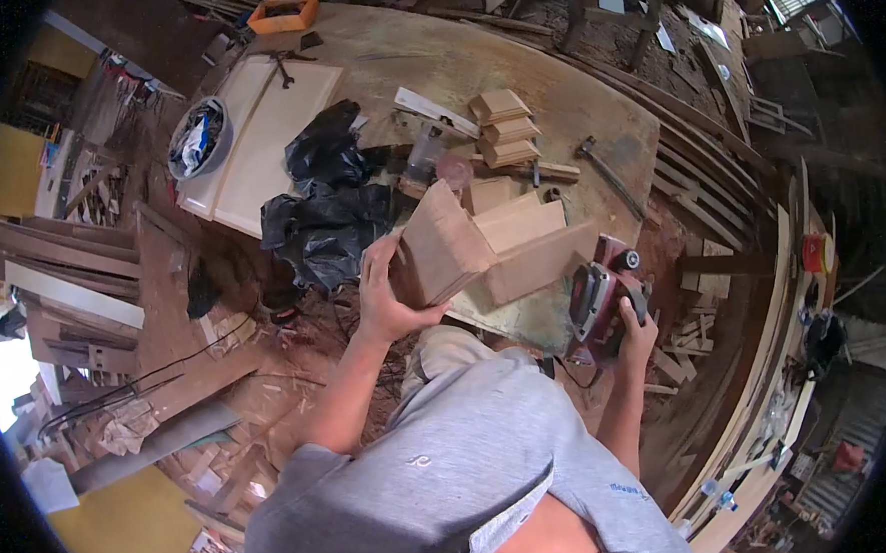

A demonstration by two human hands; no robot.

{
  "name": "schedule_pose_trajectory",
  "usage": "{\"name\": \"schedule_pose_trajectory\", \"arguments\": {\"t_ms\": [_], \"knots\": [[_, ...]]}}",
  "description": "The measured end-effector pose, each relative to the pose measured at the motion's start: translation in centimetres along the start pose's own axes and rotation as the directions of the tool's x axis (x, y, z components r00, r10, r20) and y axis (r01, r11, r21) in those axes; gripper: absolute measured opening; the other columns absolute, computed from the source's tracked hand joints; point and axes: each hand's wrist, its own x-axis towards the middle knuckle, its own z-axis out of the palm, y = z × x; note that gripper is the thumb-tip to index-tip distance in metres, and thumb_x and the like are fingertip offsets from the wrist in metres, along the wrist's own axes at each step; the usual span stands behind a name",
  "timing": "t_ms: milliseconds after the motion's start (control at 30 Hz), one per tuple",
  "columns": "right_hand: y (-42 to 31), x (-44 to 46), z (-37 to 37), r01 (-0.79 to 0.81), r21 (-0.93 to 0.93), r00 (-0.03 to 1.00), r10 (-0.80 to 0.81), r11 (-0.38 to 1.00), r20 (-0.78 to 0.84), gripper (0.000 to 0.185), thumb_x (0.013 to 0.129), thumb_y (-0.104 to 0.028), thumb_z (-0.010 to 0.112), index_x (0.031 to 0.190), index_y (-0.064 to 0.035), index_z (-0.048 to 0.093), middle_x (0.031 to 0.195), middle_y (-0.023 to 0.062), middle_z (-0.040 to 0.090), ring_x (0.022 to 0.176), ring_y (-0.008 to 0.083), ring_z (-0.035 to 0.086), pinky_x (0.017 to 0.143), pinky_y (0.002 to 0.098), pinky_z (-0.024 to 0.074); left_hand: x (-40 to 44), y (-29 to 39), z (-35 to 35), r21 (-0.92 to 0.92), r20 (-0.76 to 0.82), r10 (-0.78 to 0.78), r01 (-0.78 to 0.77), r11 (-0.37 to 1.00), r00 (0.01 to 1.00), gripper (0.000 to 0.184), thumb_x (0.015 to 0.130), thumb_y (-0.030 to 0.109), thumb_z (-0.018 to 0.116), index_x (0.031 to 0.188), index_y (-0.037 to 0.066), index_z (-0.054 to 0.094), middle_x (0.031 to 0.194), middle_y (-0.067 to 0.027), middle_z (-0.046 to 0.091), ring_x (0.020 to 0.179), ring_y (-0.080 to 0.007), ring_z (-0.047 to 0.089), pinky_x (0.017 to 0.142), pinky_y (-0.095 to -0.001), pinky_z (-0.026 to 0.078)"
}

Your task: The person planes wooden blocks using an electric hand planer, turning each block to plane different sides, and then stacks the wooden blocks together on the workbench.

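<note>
My left hand (389, 297) is wrapped round a block-shaped wooden piece (441, 245), held tilted above the front of the workbench (372, 70). My right hand (634, 335) grips a red and grey power sander (600, 303) at the bench's right front edge. Between the two hands, more wooden pieces (547, 261) lie on the bench. Behind them stands a small stack of bevelled wooden blocks (505, 128). A clear container (424, 152) is beside the stack.
Black plastic bags (330, 227) lie left of the blocks, near a pale panel (245, 137) and a bucket (198, 139). A hammer (610, 178) rests on the right, an orange tray (283, 13) at the back. Wood scraps (682, 344) litter the floor.
</note>
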Motion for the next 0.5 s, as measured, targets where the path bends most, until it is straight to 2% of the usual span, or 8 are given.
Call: {"name": "schedule_pose_trajectory", "arguments": {"t_ms": [67,100,200,267,333,400,467,500], "knots": [[-2.1,-0.3,3.4,0.024,-0.032,0.997,-0.022,0.999,0.073,0.029,0.104,-0.033,0.084,0.103,-0.0050,0.074,0.082,-0.0012,0.065,0.064,0.0122,0.062,0.059,0.0308,0.0476,0.1,-0.3,-1.1,0.008,-0.049,0.000,0.001,1.000,0.999,0.125,0.057,0.040,0.106,0.162,0.002,0.050,0.152,-0.0219,0.062,0.135,-0.0437,0.062,0.116,-0.0555,0.051],[-4.8,-1.5,5.2,-0.049,-0.018,0.987,0.051,0.999,0.149,0.034,0.102,-0.035,0.085,0.112,-0.0023,0.080,0.085,-0.0029,0.066,0.073,0.0105,0.060,0.067,0.0303,0.0470,0.1,-0.4,-1.7,0.012,-0.056,-0.012,0.012,1.000,0.998,0.125,0.057,0.040,0.106,0.162,0.002,0.050,0.152,-0.0221,0.062,0.135,-0.0440,0.062,0.117,-0.0558,0.051],[-7.8,-2.9,10.9,0.012,0.000,0.962,-0.011,1.000,0.274,0.031,0.103,-0.032,0.085,0.108,-0.0025,0.078,0.081,-0.0021,0.065,0.064,0.0109,0.060,0.059,0.0313,0.0482,-0.4,-0.9,-3.7,0.038,-0.064,-0.062,0.065,0.997,0.996,0.126,0.056,0.038,0.107,0.163,0.002,0.049,0.151,-0.0218,0.061,0.136,-0.0439,0.061,0.117,-0.0562,0.050],[-9.6,-3.7,14.5,-0.063,0.001,0.910,0.057,0.998,0.410,0.030,0.102,-0.031,0.085,0.101,-0.0026,0.076,0.078,0.0008,0.068,0.063,0.0127,0.063,0.060,0.0315,0.0506,-1.4,-1.5,-5.1,0.068,-0.058,-0.108,0.112,0.991,0.992,0.129,0.056,0.037,0.107,0.165,0.004,0.047,0.150,-0.0202,0.060,0.136,-0.0423,0.059,0.117,-0.0559,0.050],[-10.8,-4.2,18.2,-0.076,-0.061,0.835,0.096,0.995,0.542,0.028,0.104,-0.028,0.085,0.112,-0.0049,0.074,0.083,0.0018,0.069,0.065,0.0123,0.065,0.061,0.0302,0.0540,-2.9,-2.2,-6.1,0.110,-0.081,-0.173,0.181,0.977,0.982,0.128,0.057,0.038,0.107,0.165,0.005,0.047,0.150,-0.0203,0.060,0.136,-0.0425,0.059,0.117,-0.0562,0.050],[-11.7,-5.3,22.9,-0.109,-0.035,0.774,0.107,0.993,0.624,0.032,0.103,-0.032,0.085,0.107,-0.0016,0.076,0.082,0.0020,0.070,0.071,0.0129,0.066,0.066,0.0322,0.0530,-4.5,-3.0,-7.1,0.139,-0.110,-0.243,0.257,0.956,0.964,0.128,0.057,0.039,0.106,0.165,0.005,0.047,0.149,-0.0206,0.060,0.135,-0.0426,0.058,0.117,-0.0565,0.050],[-10.2,-5.4,27.7,-0.004,0.006,0.744,-0.001,1.000,0.668,0.037,0.103,-0.034,0.085,0.116,0.0001,0.078,0.090,0.0038,0.074,0.083,0.0129,0.066,0.077,0.0325,0.0541,-6.1,-3.6,-8.0,0.151,-0.142,-0.319,0.339,0.929,0.937,0.127,0.058,0.040,0.106,0.165,0.006,0.047,0.149,-0.0209,0.059,0.136,-0.0429,0.058,0.116,-0.0567,0.050],[-10.6,-6.2,30.1,-0.097,0.020,0.725,0.057,0.995,0.686,0.039,0.103,-0.035,0.085,0.119,0.0002,0.079,0.095,0.0042,0.075,0.087,0.0126,0.066,0.081,0.0325,0.0537,-6.9,-3.9,-8.5,0.144,-0.149,-0.369,0.389,0.910,0.917,0.126,0.059,0.040,0.106,0.166,0.006,0.047,0.149,-0.0212,0.058,0.136,-0.0426,0.057,0.116,-0.0569,0.050]]}}
